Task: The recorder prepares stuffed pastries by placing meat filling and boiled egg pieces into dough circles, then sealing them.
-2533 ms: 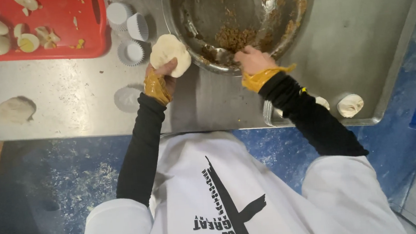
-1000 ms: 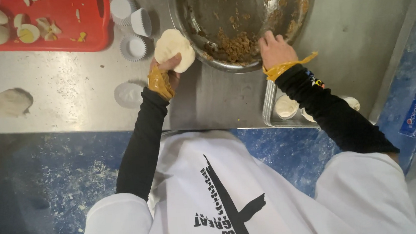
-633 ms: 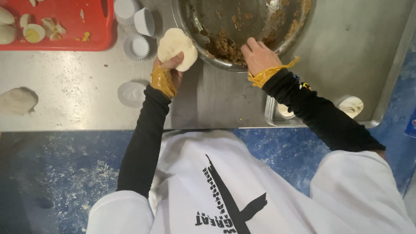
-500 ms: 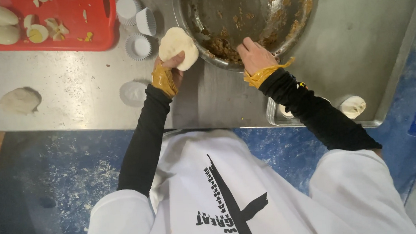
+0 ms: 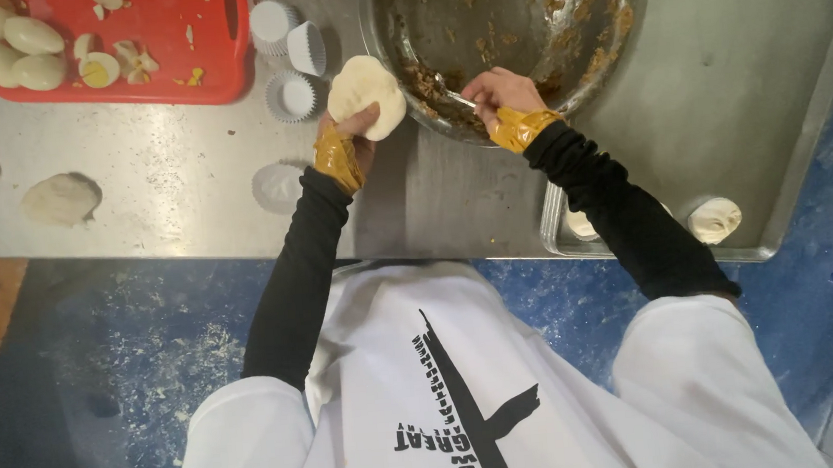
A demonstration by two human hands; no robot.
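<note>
since a moment ago, right hand [image 5: 497, 93] gripping spoon [image 5: 452, 93] dug deeper into bowl [image 5: 620, 35]; left hand [image 5: 356, 134] cups dough disc [image 5: 364, 94]; overfilling could tear it.

Pale flattened dough round [image 5: 365, 94], cupped open, beside probably brown-smeared metal bowl [image 5: 509, 25]

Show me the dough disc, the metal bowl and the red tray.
dough disc [image 5: 365, 93], head view, middle of its pale face, held in the left hand [image 5: 356, 134]
metal bowl [image 5: 621, 40], head view, bare inner wall on the right
red tray [image 5: 161, 71], head view, bare floor near its front edge
</note>
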